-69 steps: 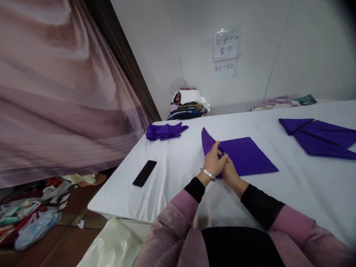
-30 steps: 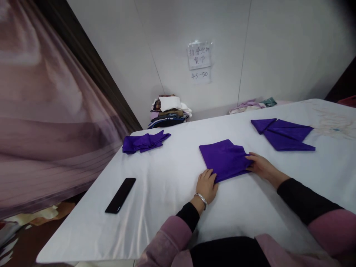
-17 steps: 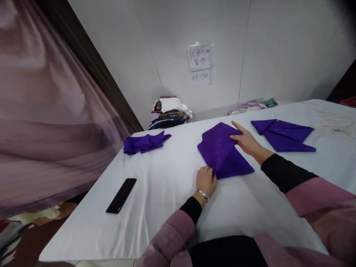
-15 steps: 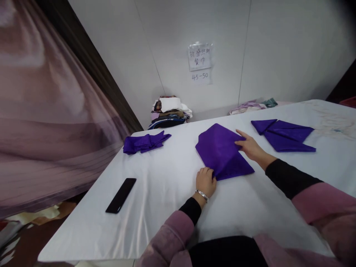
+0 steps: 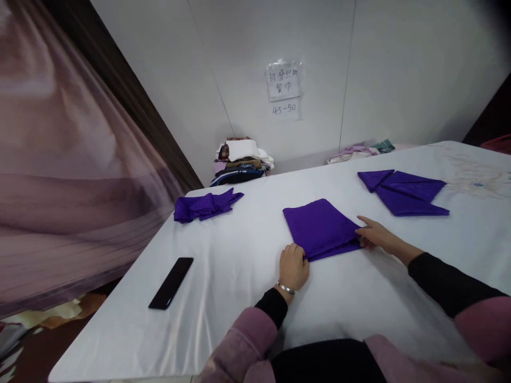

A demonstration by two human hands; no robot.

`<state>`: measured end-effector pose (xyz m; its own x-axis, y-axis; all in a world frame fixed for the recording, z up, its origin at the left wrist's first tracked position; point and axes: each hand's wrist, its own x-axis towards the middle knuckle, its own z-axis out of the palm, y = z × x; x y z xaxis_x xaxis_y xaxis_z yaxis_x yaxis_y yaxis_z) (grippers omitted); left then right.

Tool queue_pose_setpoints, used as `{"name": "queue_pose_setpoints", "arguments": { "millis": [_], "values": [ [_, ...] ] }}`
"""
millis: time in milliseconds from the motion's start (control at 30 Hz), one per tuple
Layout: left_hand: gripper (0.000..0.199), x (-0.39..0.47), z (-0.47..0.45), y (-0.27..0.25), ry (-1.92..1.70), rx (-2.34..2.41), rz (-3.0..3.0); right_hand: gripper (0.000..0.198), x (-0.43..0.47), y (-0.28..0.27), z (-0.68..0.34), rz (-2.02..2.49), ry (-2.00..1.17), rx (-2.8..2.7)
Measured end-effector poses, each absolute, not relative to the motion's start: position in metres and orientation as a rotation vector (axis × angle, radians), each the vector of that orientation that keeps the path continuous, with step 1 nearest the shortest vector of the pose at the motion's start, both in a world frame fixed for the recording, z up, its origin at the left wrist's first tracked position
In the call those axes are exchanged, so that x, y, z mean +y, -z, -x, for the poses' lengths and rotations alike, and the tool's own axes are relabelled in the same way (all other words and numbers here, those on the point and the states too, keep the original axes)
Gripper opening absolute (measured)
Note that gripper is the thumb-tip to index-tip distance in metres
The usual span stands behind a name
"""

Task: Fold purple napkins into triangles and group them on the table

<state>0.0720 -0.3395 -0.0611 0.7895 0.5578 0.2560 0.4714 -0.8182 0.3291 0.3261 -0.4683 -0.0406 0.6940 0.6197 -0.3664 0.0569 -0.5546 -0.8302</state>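
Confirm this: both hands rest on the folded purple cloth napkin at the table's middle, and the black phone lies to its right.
One detail is wrong. The head view shows the flat black phone lying left of the folded purple cloth napkin, near the table's left edge. The left hand and right hand do rest on the napkin's near corners, on the white-covered table.

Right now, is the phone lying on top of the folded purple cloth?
No: the black phone lies on the bare white tablecloth near the table's left edge, well apart from the folded purple cloth that both hands touch.
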Motion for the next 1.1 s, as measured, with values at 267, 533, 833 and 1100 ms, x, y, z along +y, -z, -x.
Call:
{"name": "queue_pose_setpoints", "arguments": {
  "millis": [267,533,833,1100],
  "values": [
    [0.015,-0.341,-0.067,0.059,-0.501,0.928,-2.718,0.068,-0.481,0.05,-0.318,2.066,-0.872,-0.647],
    [0.017,-0.341,-0.07,0.056,-0.468,0.71,-2.904,0.063,-0.488,0.055,-0.324,2.13,-0.833,-0.731],
    [0.018,-0.333,-0.064,0.058,-0.412,0.926,-2.652,0.05,-0.494,0.055,-0.321,2.106,-0.79,-0.739],
    [0.016,-0.337,-0.06,0.054,-0.428,0.963,-2.764,0.048,-0.495,0.062,-0.32,2.076,-0.685,-0.865]
  ]
}}
